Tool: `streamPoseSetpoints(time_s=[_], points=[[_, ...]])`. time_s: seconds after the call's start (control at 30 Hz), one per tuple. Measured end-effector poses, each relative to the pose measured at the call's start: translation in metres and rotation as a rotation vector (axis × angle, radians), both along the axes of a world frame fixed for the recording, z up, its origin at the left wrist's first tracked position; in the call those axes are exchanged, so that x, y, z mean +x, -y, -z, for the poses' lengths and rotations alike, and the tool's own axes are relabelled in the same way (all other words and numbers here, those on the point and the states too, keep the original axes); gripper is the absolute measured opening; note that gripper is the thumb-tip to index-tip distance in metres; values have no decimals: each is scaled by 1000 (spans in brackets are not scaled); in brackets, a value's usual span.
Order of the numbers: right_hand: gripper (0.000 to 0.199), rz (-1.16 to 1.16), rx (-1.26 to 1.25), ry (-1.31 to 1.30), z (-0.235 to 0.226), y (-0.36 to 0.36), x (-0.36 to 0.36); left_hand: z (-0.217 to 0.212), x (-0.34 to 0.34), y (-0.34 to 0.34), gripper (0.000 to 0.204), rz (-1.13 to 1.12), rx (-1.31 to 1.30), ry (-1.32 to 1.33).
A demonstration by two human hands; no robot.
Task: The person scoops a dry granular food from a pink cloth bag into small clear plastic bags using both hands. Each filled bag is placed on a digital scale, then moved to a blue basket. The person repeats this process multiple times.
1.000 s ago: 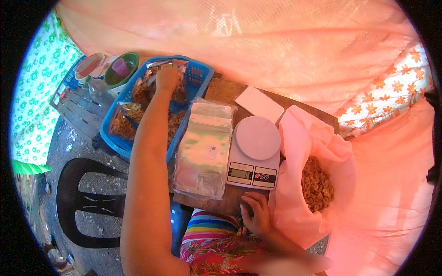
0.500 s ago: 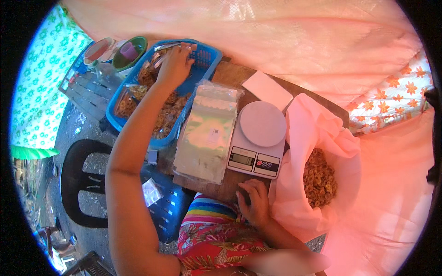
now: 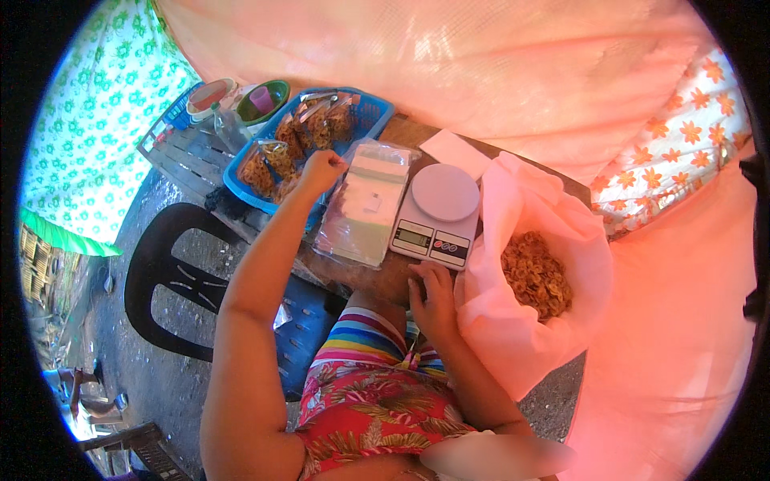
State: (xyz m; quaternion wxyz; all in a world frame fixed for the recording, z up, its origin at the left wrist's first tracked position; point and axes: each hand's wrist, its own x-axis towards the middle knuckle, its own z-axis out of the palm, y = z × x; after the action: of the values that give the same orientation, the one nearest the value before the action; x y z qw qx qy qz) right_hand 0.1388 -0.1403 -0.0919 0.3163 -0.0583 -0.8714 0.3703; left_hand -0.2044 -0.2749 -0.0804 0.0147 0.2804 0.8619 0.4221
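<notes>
Stack of clear bags (image 3: 365, 204) | flat, glossy | left hand (image 3: 321, 170) beside

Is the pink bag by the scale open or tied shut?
Open: the pink bag has its mouth spread wide, and the chips inside show from above.

Left hand (image 3: 321, 171) fingers curled — contents unclear; scale (image 3: 434, 215) display unreadable.

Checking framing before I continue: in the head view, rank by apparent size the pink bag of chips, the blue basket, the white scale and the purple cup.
1. pink bag of chips
2. blue basket
3. white scale
4. purple cup, smallest; it lies farthest, so partly distance.
</notes>
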Motion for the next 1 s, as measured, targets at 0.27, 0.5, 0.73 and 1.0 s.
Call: streamPoseSetpoints(time_s=[0.27,0.5,0.73,1.0], points=[[24,24,39,-27,7,1,2,-7,8,6,18,24,632,1027],[22,36,45,-12,6,1,-1,25,4,22,35,151,248,587],[25,14,18,-37,9,0,1,49,17,1,51,-166,-157,79],[26,8,6,-5,8,0,-1,16,30,16,40,-261,-156,37]])
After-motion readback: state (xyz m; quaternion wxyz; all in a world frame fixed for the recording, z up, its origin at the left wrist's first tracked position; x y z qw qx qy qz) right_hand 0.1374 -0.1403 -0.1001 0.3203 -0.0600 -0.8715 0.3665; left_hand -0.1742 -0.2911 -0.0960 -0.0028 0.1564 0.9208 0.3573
